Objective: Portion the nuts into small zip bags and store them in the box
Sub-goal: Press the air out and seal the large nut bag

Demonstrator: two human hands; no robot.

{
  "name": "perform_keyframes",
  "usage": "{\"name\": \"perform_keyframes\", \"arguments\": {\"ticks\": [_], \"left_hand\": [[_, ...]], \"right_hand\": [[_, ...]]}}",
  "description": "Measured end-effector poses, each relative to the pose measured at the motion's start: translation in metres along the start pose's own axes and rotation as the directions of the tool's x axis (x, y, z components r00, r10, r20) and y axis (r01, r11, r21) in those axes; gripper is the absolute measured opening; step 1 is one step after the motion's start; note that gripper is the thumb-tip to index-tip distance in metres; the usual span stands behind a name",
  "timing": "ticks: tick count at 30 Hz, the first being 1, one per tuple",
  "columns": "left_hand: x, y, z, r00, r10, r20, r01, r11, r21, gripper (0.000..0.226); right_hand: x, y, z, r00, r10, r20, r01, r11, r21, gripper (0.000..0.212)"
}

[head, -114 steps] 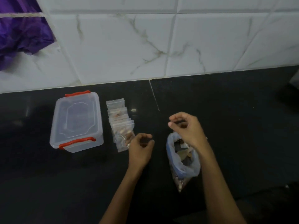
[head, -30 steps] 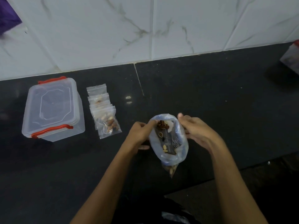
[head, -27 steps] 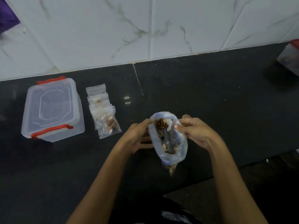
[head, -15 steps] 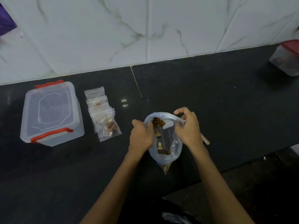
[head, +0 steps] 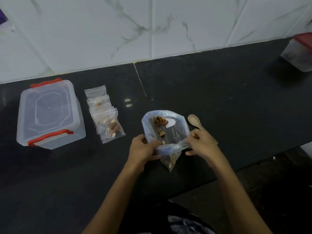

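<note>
Both hands (head: 143, 149) hold the clear nut bag (head: 164, 130) wide open.

Single head-worn view, wide-angle, looking forward and steeply down at the black countertop (head: 219, 92); tiled wall (head: 118, 27) far, person's forearms near, close range.

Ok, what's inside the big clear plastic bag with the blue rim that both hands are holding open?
The big clear blue-rimmed bag shows a few loose nuts and a dark printed packet. Left hand and right hand hide its near rim; the bottom contents are unclear.
</note>
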State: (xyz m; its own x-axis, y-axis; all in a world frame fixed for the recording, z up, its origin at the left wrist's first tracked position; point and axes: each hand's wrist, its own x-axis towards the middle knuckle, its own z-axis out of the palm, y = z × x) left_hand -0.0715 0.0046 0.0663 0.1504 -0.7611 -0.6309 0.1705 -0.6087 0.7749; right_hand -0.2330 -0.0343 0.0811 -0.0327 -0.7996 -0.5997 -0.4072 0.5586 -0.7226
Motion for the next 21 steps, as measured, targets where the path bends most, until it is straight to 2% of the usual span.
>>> {"name": "perform_keyframes", "arguments": {"ticks": [2,3,4,5,6,7,8,9,10,12,14,15,16,17,18,19,21], "left_hand": [[0.002,-0.01,0.008,0.963,0.189,-0.191,-0.137,0.958,0.253,0.016],[0.001,-0.013,0.012,0.941,0.245,-0.234,-0.17,0.939,0.298,0.02],[-0.002,-0.012,0.015,0.939,0.25,-0.236,-0.187,0.947,0.261,0.026],[-0.006,-0.008,0.016,0.962,0.199,-0.186,-0.174,0.974,0.144,0.035],[-0.01,-0.002,0.014,0.989,0.126,-0.076,-0.128,0.991,-0.031,0.046],[-0.013,0.004,0.011,0.995,0.074,0.062,-0.06,0.976,-0.21,0.053],[-0.015,0.008,0.005,0.983,0.075,0.169,-0.009,0.933,-0.361,0.053],[-0.018,0.011,0.001,0.969,0.1,0.225,0.018,0.883,-0.469,0.049],[-0.02,0.011,-0.002,0.964,0.115,0.24,0.032,0.846,-0.533,0.047],[-0.021,0.009,-0.002,0.978,0.089,0.19,0.041,0.808,-0.588,0.047],[-0.019,0.001,0.002,0.997,0.034,0.067,0.007,0.84,-0.543,0.043],[-0.018,-0.004,0.006,0.999,0.023,-0.036,-0.036,0.894,-0.446,0.037],[-0.018,-0.008,0.011,0.986,0.053,-0.156,-0.095,0.955,-0.28,0.033],[-0.018,-0.012,0.016,0.957,0.14,-0.253,-0.167,0.982,-0.086,0.034],[-0.019,-0.014,0.022,0.923,0.243,-0.297,-0.236,0.97,0.061,0.037],[-0.021,-0.015,0.027,0.896,0.321,-0.307,-0.294,0.947,0.132,0.04],[-0.025,-0.011,0.03,0.898,0.352,-0.265,-0.343,0.936,0.082,0.044]], "right_hand": [[-0.005,0.005,0.016,0.967,-0.202,-0.155,0.15,0.944,-0.295,0.016],[-0.008,0.007,0.023,0.941,-0.287,-0.182,0.21,0.912,-0.351,0.016],[-0.01,0.008,0.028,0.935,-0.313,-0.169,0.245,0.91,-0.333,0.013],[-0.012,0.006,0.027,0.953,-0.275,-0.126,0.246,0.947,-0.206,0.01],[-0.013,0.003,0.023,0.984,-0.174,-0.043,0.175,0.984,0.02,0.011],[-0.015,-0.001,0.016,0.993,-0.081,0.088,0.052,0.955,0.291,0.02],[-0.016,-0.004,0.007,0.977,-0.029,0.212,-0.086,0.852,0.517,0.031],[-0.018,-0.006,0.0,0.958,-0.023,0.285,-0.179,0.731,0.659,0.041],[-0.02,-0.005,-0.005,0.947,-0.029,0.32,-0.226,0.649,0.727,0.049],[-0.021,-0.005,-0.008,0.952,-0.026,0.304,-0.224,0.615,0.756,0.057],[-0.019,0.0,-0.001,0.986,0.0,0.164,-0.113,0.726,0.678,0.059],[-0.019,0.002,0.005,0.999,-0.008,0.047,-0.021,0.814,0.58,0.058],[-0.019,0.003,0.012,0.996,-0.048,-0.079,0.079,0.887,0.454,0.057],[-0.021,0.003,0.019,0.978,-0.119,-0.173,0.171,0.929,0.328,0.055],[-0.022,0.004,0.027,0.957,-0.194,-0.217,0.243,0.942,0.232,0.053],[-0.022,0.005,0.033,0.943,-0.251,-0.22,0.292,0.939,0.181,0.052],[-0.022,0.004,0.034,0.958,-0.25,-0.137,0.277,0.931,0.237,0.057]]}}
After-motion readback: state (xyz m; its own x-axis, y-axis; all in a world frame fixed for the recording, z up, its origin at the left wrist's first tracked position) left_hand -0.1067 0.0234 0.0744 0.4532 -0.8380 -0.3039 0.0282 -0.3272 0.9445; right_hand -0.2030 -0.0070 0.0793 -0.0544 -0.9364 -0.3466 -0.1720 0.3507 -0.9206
